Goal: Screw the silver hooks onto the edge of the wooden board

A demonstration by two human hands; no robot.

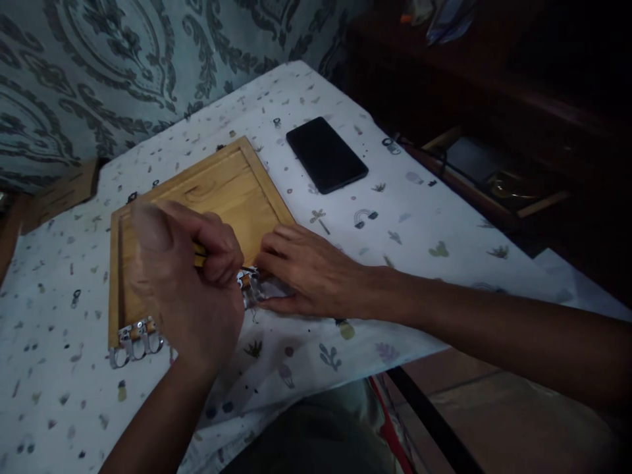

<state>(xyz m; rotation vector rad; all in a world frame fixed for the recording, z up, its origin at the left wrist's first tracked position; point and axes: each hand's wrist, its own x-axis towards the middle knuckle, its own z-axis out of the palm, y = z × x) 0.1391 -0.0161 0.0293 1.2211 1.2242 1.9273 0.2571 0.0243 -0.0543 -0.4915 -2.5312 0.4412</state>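
My left hand [185, 289] is closed around a screwdriver with a yellow and black handle [199, 255]. Its thin shaft points right, to a shiny metal bracket with curved loops [251, 284] on the near edge of a framed wooden panel [247, 197]. My right hand [311, 270] grips that bracket and the panel edge, fingers on top and thumb below. The fingers hide part of the bracket and the screwdriver tip. A second looped metal bracket [141, 337] sits at the panel's near left corner. The panel lies flat on a patterned white tablecloth [415, 303].
A black phone [326, 155] lies beyond the panel on the right. A piece of cardboard [64, 194] rests at the table's left edge. Patterned wall covering [118, 52] rises behind the table. Dark furniture with an open drawer [494, 171] stands to the right.
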